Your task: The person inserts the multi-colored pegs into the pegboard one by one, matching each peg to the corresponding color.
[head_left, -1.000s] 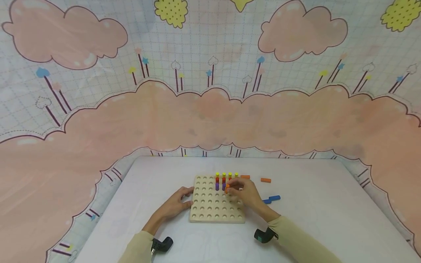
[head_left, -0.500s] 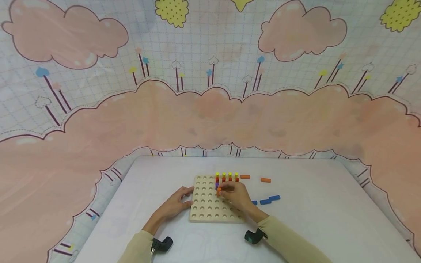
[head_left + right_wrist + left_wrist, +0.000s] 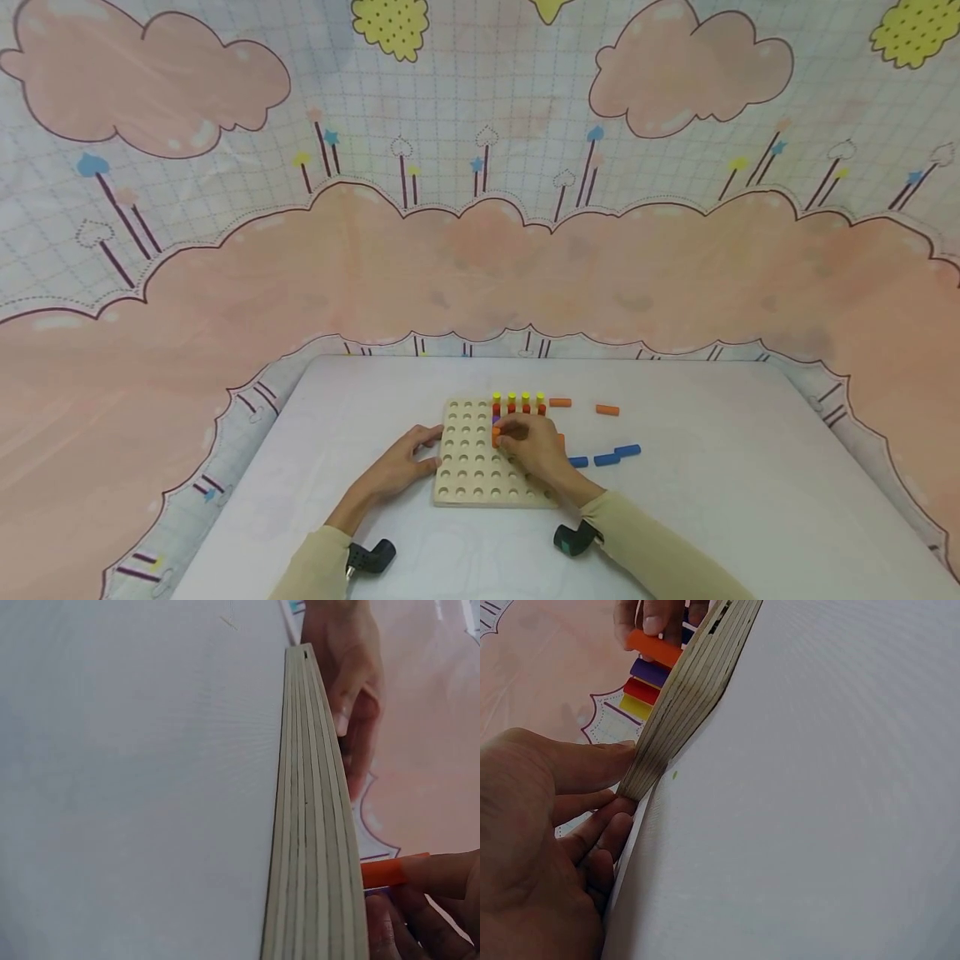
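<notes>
A wooden pegboard (image 3: 459,481) with rows of round holes lies on the table. My right hand (image 3: 538,448) pinches an orange peg (image 3: 496,438) upright at the board, just in front of a purple peg (image 3: 496,420). In the right wrist view the orange peg (image 3: 382,871) meets the board's top face between thumb and fingers. My left hand (image 3: 401,461) rests against the board's left edge, thumb and fingertips touching it. Red pegs (image 3: 512,409) and yellow pegs (image 3: 512,398) stand in rows at the back; my right hand hides other pegs.
Two loose orange pegs lie behind and right of the board, one at its corner (image 3: 560,402) and one farther off (image 3: 607,410). Blue pegs (image 3: 607,459) lie right of my right hand, and another orange piece (image 3: 561,441) peeks out beside it. A patterned cloth backdrop (image 3: 480,275) rises behind the table.
My right hand has moved left and slightly toward me across the board with the orange peg, then lowered it in front of the purple peg. More blue pegs show now. The left hand keeps its place.
</notes>
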Demonstrator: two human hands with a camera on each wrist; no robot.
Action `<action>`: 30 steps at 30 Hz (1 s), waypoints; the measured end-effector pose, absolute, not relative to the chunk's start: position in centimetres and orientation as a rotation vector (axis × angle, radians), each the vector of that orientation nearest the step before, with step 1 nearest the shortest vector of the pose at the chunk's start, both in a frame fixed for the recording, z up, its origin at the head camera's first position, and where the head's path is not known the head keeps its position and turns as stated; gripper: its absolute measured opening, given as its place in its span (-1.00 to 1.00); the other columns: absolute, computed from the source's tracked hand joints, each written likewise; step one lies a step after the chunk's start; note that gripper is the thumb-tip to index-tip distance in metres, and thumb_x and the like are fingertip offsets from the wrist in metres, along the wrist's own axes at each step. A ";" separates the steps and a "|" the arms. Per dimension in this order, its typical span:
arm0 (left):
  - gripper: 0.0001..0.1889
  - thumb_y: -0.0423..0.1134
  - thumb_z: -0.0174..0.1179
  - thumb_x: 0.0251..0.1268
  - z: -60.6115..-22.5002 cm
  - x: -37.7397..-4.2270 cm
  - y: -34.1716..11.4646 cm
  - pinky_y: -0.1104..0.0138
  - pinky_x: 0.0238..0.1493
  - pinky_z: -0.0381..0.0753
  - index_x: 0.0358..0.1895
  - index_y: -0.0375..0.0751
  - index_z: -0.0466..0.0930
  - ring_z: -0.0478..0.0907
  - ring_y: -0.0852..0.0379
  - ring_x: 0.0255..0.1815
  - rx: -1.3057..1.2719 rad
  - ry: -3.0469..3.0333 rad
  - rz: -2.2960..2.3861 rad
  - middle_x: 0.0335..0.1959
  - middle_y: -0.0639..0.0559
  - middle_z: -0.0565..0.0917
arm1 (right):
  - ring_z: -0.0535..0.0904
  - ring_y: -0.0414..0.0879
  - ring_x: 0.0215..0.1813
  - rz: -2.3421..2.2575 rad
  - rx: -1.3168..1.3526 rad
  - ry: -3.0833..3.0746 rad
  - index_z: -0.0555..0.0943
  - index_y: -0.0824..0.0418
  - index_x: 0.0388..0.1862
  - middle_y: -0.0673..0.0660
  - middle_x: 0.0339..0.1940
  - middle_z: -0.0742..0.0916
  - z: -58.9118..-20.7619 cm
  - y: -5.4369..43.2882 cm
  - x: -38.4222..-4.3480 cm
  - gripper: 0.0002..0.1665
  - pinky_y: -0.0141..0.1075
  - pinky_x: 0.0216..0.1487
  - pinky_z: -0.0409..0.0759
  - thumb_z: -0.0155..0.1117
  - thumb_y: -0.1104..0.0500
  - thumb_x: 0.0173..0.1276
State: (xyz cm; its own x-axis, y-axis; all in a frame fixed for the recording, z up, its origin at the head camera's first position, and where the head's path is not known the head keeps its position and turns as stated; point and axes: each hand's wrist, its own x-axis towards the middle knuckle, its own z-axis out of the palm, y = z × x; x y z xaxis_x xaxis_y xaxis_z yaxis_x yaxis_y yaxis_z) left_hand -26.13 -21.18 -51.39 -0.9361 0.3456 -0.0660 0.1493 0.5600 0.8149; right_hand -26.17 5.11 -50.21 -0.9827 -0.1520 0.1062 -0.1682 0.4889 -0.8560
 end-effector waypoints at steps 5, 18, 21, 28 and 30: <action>-0.42 -0.29 0.25 0.29 -51.4 -26.1 -21.2 -0.10 0.37 0.28 0.39 -0.16 0.39 0.40 0.02 0.20 0.425 2.579 1.314 0.08 0.04 0.53 | 0.64 -0.19 -0.20 1.512 0.290 -2.712 0.73 0.07 -0.20 -0.01 -0.25 0.78 -50.2 5.1 -26.3 -0.82 -0.34 -0.14 0.64 0.41 0.29 0.23; -0.43 -0.27 0.26 0.29 -51.3 -25.8 -21.1 -0.13 0.38 0.27 0.38 -0.16 0.40 0.41 -0.01 0.21 0.438 2.568 1.332 0.08 0.03 0.53 | 0.67 -0.15 -0.12 1.531 0.308 -2.710 0.73 0.12 -0.16 0.01 -0.20 0.78 -48.4 6.6 -25.2 -0.84 -0.31 -0.06 0.67 0.37 0.26 0.28; -0.44 -0.28 0.26 0.29 -51.4 -25.9 -21.1 -0.13 0.38 0.27 0.38 -0.15 0.41 0.41 0.01 0.20 0.438 2.575 1.334 0.07 0.04 0.53 | 0.65 -0.15 -0.13 1.500 0.299 -2.685 0.73 0.13 -0.16 0.01 -0.21 0.78 -47.8 7.4 -25.1 -0.84 -0.25 -0.03 0.66 0.37 0.28 0.28; -0.43 -0.26 0.25 0.30 -51.3 -25.8 -21.2 -0.12 0.36 0.29 0.39 -0.15 0.41 0.41 0.03 0.18 0.454 2.590 1.305 0.07 0.03 0.53 | 0.68 -0.07 -0.05 1.435 0.192 -2.652 0.73 0.13 -0.13 0.02 -0.15 0.79 -46.8 9.6 -25.4 -0.82 -0.19 -0.03 0.69 0.39 0.25 0.27; -0.43 -0.26 0.25 0.30 -51.3 -25.7 -21.3 -0.12 0.35 0.31 0.39 -0.16 0.40 0.41 0.02 0.18 0.458 2.592 1.297 0.07 0.02 0.53 | 0.67 -0.06 -0.01 1.417 0.165 -2.654 0.72 0.12 -0.11 0.03 -0.12 0.78 -46.7 10.4 -25.6 -0.81 -0.18 -0.01 0.69 0.39 0.22 0.29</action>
